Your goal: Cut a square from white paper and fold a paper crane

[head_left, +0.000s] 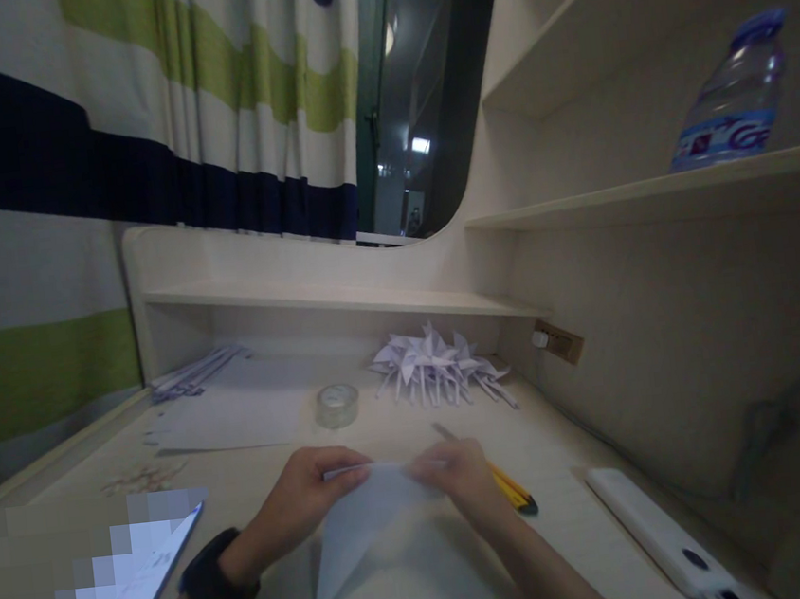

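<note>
A white sheet of paper [359, 523], folded into what looks like a triangle, is held up between my two hands just above the desk. My left hand [320, 489], with a dark band on its wrist, pinches the upper left part of the paper between thumb and fingers. At the upper right, my right hand [462, 483] pinches the same edge. A yellow and black utility knife [512, 490] lies on the desk behind my right hand, partly hidden by it. Beyond the hands stands a roll of clear tape [337, 406].
Paper pinwheels [431, 363] are heaped at the back right. Flat white sheets [232, 403] and rolled paper sticks [197, 370] lie back left. A bright screen [131, 595] is at front left, a white device [660, 529] at right. A bottle [737, 102] stands on the shelf.
</note>
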Demonstrator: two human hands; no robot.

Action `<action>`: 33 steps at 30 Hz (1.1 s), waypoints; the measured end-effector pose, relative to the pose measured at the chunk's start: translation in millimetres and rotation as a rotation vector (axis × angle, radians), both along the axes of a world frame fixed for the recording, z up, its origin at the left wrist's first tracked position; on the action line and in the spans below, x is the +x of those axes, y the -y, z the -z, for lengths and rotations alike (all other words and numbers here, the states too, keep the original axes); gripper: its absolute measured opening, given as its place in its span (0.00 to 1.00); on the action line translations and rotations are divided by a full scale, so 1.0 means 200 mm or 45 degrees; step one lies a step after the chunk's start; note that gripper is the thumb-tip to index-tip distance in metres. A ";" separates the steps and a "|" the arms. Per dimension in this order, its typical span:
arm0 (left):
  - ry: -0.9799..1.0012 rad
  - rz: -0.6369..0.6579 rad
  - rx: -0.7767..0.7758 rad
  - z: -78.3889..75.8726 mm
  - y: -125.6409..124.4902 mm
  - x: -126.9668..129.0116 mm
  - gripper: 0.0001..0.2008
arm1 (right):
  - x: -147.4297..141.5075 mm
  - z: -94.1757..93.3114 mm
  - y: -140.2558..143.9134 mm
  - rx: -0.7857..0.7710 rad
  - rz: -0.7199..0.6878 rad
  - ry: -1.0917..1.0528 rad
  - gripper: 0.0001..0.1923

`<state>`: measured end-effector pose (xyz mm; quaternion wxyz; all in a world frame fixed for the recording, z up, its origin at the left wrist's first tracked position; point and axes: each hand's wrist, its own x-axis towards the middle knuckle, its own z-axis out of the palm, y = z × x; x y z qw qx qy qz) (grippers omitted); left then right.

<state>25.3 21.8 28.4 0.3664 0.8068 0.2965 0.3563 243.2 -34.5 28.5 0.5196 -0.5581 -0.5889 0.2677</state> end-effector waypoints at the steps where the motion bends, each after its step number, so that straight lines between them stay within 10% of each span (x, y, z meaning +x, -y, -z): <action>1: 0.003 0.012 -0.005 0.00 0.00 0.00 0.11 | 0.00 0.00 0.00 0.003 -0.012 0.001 0.11; 33: -0.051 -0.069 0.053 -0.03 0.01 -0.03 0.11 | 0.12 -0.01 0.00 0.019 -0.115 0.291 0.16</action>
